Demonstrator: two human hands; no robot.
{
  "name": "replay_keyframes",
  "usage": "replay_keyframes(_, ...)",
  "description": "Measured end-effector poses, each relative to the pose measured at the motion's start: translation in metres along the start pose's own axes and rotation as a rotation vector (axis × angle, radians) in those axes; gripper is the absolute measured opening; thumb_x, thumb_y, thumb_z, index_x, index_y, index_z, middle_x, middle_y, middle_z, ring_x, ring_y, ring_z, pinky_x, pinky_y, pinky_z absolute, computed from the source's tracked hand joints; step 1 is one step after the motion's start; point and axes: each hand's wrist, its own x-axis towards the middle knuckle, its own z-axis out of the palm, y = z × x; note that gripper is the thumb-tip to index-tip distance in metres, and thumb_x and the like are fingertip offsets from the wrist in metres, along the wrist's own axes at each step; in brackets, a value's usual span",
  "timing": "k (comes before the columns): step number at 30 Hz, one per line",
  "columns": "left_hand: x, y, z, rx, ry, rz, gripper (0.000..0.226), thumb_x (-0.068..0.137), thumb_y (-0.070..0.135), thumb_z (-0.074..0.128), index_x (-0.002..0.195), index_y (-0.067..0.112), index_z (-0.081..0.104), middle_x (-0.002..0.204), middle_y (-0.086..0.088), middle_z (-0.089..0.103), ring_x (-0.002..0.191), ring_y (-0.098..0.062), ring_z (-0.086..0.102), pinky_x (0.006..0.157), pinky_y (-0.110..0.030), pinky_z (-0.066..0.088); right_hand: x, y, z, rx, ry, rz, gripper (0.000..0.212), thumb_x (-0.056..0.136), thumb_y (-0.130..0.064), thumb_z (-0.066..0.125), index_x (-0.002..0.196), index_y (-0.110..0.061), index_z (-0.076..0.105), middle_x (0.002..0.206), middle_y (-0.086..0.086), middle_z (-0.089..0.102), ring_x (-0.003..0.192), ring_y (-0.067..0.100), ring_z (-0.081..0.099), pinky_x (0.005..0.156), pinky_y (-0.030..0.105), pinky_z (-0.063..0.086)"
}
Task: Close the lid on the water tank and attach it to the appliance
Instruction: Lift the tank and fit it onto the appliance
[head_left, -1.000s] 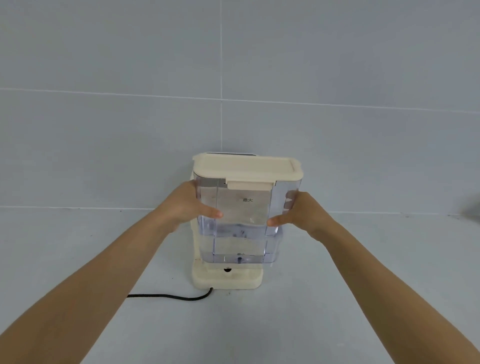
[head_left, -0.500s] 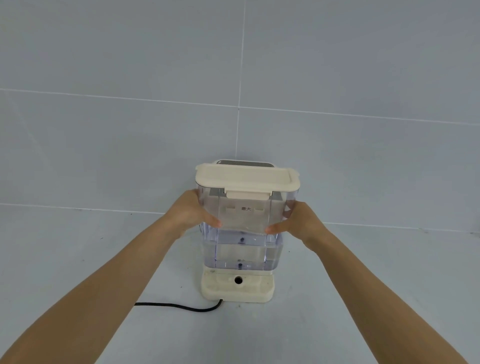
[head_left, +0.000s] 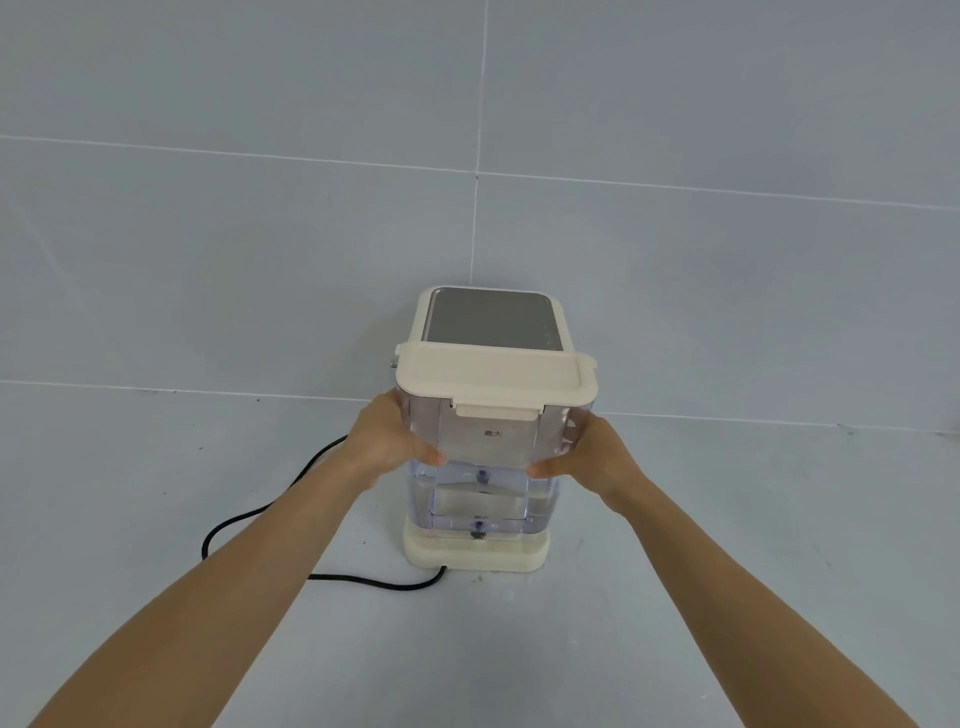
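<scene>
Left hand (head_left: 387, 441), right hand (head_left: 597, 460) clasping lidded water tank (head_left: 485, 467) between them.

The left hand (head_left: 387, 441) and right hand (head_left: 597, 457) clasp the sides of the clear water tank (head_left: 485, 467), thumbs on its near face. Above the grip the cream lid (head_left: 493, 376) lies shut; below it the tank sits on the appliance (head_left: 491, 317) base. A black cord (head_left: 260, 514) trails left of the grip across the counter (head_left: 779, 519).
</scene>
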Motion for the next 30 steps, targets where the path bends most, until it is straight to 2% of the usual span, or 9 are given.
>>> replay_keyframes(3, 0.002, -0.009, 0.004, 0.020, 0.018, -0.006, 0.080, 0.050, -0.010, 0.079, 0.121, 0.010, 0.048, 0.122, -0.002, 0.056, 0.113, -0.016, 0.047, 0.090, -0.029, 0.039, 0.000, 0.007, 0.003, -0.038, -0.001, 0.011, 0.078, 0.052, -0.006, 0.085, 0.122, -0.009, 0.050, 0.117, 0.005, 0.061, 0.102, 0.023, 0.055, 0.085, 0.033, 0.046)
replay_keyframes(7, 0.002, -0.018, 0.007, 0.016, 0.023, -0.003, 0.080, 0.050, -0.008, 0.079, 0.121, 0.013, 0.048, 0.119, 0.005, 0.053, 0.111, -0.012, 0.044, 0.089, -0.027, 0.036, 0.000, 0.013, 0.007, -0.107, 0.020, 0.019, 0.076, 0.054, -0.012, 0.085, 0.121, -0.009, 0.049, 0.118, 0.009, 0.061, 0.109, 0.030, 0.058, 0.087, 0.034, 0.046)
replay_keyframes(10, 0.003, -0.021, 0.007, 0.018, 0.024, 0.004, 0.078, 0.050, -0.007, 0.079, 0.119, 0.016, 0.048, 0.115, 0.006, 0.054, 0.106, -0.010, 0.044, 0.086, -0.027, 0.036, 0.002, 0.015, 0.008, -0.102, 0.009, 0.022, 0.080, 0.054, -0.012, 0.085, 0.124, -0.011, 0.046, 0.126, 0.008, 0.058, 0.112, 0.030, 0.057, 0.096, 0.040, 0.047)
replay_keyframes(15, 0.006, -0.023, 0.006, 0.029, 0.016, 0.018, 0.080, 0.050, -0.005, 0.080, 0.121, 0.015, 0.048, 0.123, 0.000, 0.058, 0.110, -0.015, 0.048, 0.086, -0.028, 0.037, 0.002, 0.015, 0.007, -0.111, -0.004, 0.042, 0.088, 0.055, -0.015, 0.085, 0.130, -0.014, 0.041, 0.133, 0.005, 0.054, 0.120, 0.027, 0.050, 0.101, 0.043, 0.044)
replay_keyframes(19, 0.007, -0.025, 0.004, 0.068, 0.017, 0.012, 0.078, 0.050, -0.001, 0.081, 0.119, 0.015, 0.048, 0.121, -0.001, 0.059, 0.112, -0.019, 0.050, 0.084, -0.029, 0.038, 0.001, 0.013, 0.008, -0.096, -0.039, 0.045, 0.088, 0.058, -0.014, 0.084, 0.132, -0.015, 0.038, 0.138, 0.005, 0.050, 0.125, 0.029, 0.046, 0.105, 0.048, 0.040)
replay_keyframes(30, 0.009, -0.028, 0.004, 0.082, -0.036, 0.019, 0.091, 0.055, 0.000, 0.081, 0.132, 0.015, 0.035, 0.137, -0.002, 0.048, 0.127, -0.019, 0.041, 0.096, -0.029, 0.035, -0.002, 0.014, 0.008, -0.114, -0.025, 0.044, 0.081, 0.060, -0.014, 0.083, 0.130, -0.011, 0.043, 0.135, 0.007, 0.052, 0.124, 0.028, 0.047, 0.104, 0.043, 0.041)
